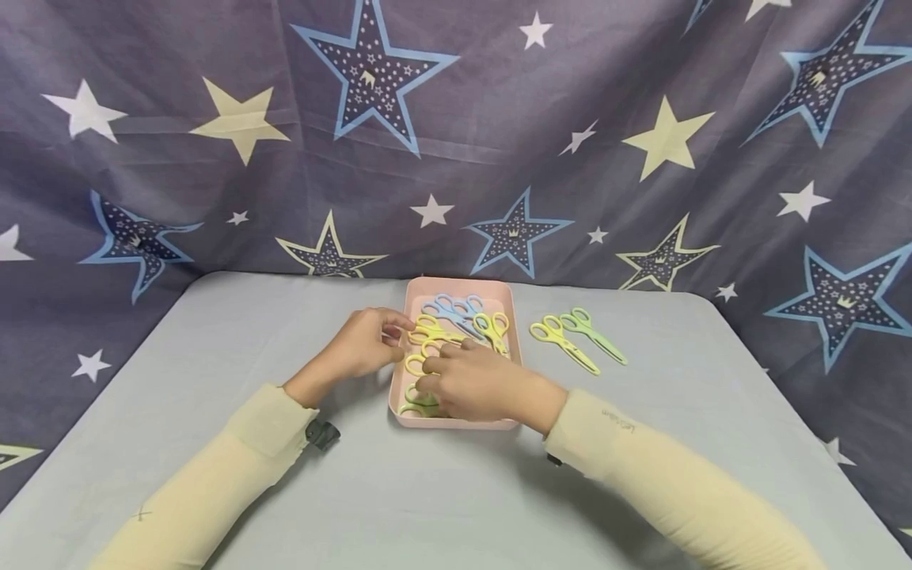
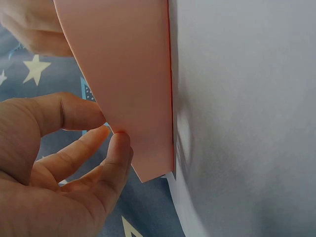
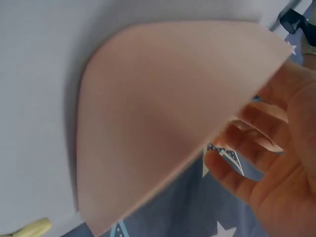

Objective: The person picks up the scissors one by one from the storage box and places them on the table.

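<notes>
A pink tray (image 1: 456,423) stands on the table, holding several scissors. Blue scissors (image 1: 461,321) lie toward its far end, yellow scissors (image 1: 494,336) about the middle, and green scissors (image 1: 422,400) at the near left corner. My left hand (image 1: 366,344) is at the tray's left side; its thumb and fingertips pinch the rim in the left wrist view. My right hand (image 1: 473,382) reaches over the near right part of the tray, fingers loosely bent and spread above the yellow and green handles. In the right wrist view the pink wall (image 3: 148,108) partly hides those fingers.
To the right of the tray, a second pair of yellow scissors (image 1: 570,351) and a second pair of green scissors (image 1: 598,336) lie side by side on the grey table (image 1: 342,491). A dark star-patterned cloth (image 1: 570,79) hangs behind the table.
</notes>
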Motion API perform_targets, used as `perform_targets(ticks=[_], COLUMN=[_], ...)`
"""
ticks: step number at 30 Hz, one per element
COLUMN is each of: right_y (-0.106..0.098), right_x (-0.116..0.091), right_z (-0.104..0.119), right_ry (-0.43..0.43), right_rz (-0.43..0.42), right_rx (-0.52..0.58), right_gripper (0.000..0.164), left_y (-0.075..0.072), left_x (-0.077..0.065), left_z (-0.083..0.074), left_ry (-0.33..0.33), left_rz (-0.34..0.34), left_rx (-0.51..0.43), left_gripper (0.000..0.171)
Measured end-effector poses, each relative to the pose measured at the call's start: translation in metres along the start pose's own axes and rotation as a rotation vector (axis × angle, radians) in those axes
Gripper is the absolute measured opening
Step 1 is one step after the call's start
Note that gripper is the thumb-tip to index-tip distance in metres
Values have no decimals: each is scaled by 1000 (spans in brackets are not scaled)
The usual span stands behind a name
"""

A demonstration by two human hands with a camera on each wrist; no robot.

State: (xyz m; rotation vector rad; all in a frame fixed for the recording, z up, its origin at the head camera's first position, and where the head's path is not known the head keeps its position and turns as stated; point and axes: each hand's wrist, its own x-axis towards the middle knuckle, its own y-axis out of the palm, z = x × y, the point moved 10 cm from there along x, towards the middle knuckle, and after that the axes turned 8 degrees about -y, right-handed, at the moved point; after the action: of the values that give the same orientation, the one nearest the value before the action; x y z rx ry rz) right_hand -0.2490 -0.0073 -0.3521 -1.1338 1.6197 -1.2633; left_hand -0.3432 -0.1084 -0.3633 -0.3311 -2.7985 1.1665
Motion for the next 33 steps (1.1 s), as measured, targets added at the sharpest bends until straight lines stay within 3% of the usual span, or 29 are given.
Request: perform_targets(ticks=[9, 18, 23, 29, 33], right_y=[2, 14, 22, 24, 17], right_x=[12, 21, 19, 15, 16], right_z=[6, 5, -7, -18, -12], right_ry=[-58, -100, -62, 5, -41], right_rz=[-19, -1, 42, 77, 18], right_rx=[64, 177, 234, 199, 175], right_gripper=[12, 26, 31, 27, 20], left_y=[-1, -1, 0, 0, 0], left_x=[0, 0, 1, 1, 1], left_z=[-1, -1, 1, 1, 1], left_ry=[-5, 10, 12, 13, 14], left_rz=[-4, -8, -7, -4, -4], left_rx=[4, 5, 4, 3, 7], left_gripper=[39, 37, 37, 39, 39])
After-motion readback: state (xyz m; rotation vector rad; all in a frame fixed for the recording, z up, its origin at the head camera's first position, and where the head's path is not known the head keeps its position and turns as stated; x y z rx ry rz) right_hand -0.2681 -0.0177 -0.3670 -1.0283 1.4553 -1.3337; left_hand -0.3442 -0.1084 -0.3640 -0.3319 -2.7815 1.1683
